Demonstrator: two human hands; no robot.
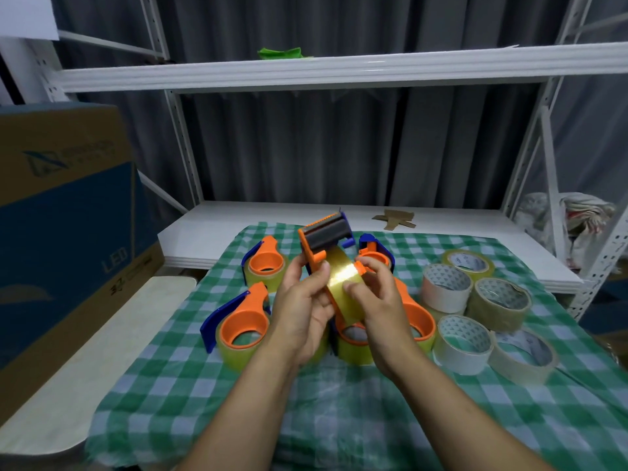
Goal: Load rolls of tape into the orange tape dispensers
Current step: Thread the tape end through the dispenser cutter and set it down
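A white shelving rack (339, 68) stood behind the checked cloth (190, 379), and a large blue and brown cardboard box (64, 212) sat off the cloth's left edge. The cloth, green and white, covered the worktop.

On the right part of the cloth lay a cluster of loose tape rolls (447, 287), clear, tan and white, touching one another. Across the cloth's middle sat loaded dispensers (243, 324), orange with blue guards, each with a yellowish roll on it: two to the left and at least two more partly hidden behind the hands.

Above the middle of the cloth, lifted clear of it, was the held dispenser (324, 239), tilted with its dark roller end pointing away from the person. A yellowish tape roll (343, 283) was seated in it, shining under the light.

The left hand (302, 314) grasped the dispenser's orange side, thumb laid along it. The right hand (377, 307) pinched the other side, its thumb pressed on the roll's outer face.

Just beyond the cloth's far edge a small cardboard scrap (396, 219) lay on the rack's lower shelf.
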